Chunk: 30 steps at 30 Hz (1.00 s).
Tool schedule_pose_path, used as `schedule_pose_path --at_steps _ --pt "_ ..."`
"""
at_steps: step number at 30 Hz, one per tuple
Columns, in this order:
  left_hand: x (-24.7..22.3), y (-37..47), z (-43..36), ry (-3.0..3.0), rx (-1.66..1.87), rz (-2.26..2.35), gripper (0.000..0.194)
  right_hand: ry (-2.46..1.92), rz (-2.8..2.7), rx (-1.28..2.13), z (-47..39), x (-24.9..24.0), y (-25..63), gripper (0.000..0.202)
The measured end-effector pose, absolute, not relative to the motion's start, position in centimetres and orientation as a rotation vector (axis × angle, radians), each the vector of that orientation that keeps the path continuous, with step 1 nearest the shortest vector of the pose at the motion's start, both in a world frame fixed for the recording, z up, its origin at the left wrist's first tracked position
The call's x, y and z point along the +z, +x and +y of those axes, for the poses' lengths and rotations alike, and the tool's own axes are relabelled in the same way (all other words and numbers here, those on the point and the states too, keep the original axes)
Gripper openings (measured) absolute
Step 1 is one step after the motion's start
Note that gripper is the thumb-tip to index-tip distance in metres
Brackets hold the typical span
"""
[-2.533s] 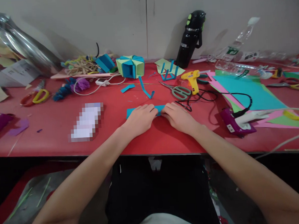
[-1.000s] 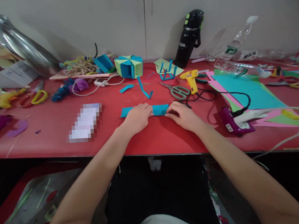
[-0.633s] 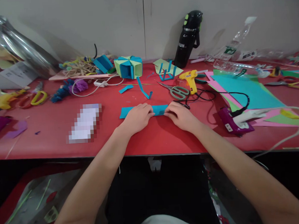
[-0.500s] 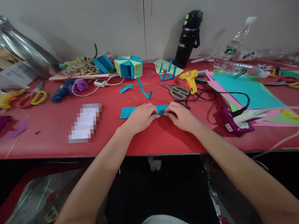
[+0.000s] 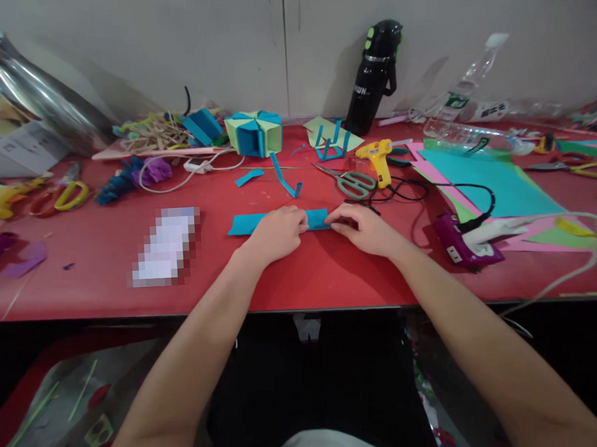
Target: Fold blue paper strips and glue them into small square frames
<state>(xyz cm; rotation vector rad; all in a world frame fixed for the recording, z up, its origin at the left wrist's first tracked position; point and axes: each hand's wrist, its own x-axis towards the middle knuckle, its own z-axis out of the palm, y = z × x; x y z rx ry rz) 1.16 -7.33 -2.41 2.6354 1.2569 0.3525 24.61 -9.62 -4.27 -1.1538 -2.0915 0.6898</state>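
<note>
A folded strip of blue paper (image 5: 244, 224) lies crosswise on the red table (image 5: 222, 287), near its front edge. Curled over the middle of the strip, my left hand (image 5: 279, 232) presses on it with fingers together. My right hand (image 5: 361, 228) pinches at the strip's right end, thumb and forefinger close together. Behind the hands are thin bent blue paper pieces (image 5: 284, 176) and a blue and light green paper box shape (image 5: 254, 134). Grey-green scissors (image 5: 356, 184) and a yellow glue gun (image 5: 378, 159) lie behind my right hand.
A phone (image 5: 165, 247) with a blurred screen lies left. A purple power socket (image 5: 462, 241) with cables and stacked coloured paper (image 5: 491, 177) are on the right. A black bottle (image 5: 375, 76) and a clear plastic bottle (image 5: 471, 84) stand at the back. A steel flask (image 5: 41, 90) leans at the left.
The blue strip and my left hand have shifted slightly left. My hands are a little farther apart, with more of the strip showing between them.
</note>
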Motion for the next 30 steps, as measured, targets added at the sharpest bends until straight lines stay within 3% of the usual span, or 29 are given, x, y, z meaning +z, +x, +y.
schedule_pose_path --at_steps 4,15,26,30 --pt "-1.8 0.3 -7.3 2.588 0.35 1.235 0.014 -1.101 -2.066 0.615 -9.4 -4.4 24.5 0.019" --pt "-2.0 0.8 -7.9 2.626 0.379 1.279 0.011 -1.183 -2.077 0.66 -9.1 -4.6 23.6 0.007" --pt "-2.1 0.8 -7.3 2.587 0.418 1.069 0.031 -1.175 -2.047 0.695 -9.1 -4.6 23.5 0.005" --pt "-2.3 1.0 -7.4 2.572 0.489 1.013 0.021 -1.174 -2.054 0.69 -9.1 -4.6 23.5 0.006"
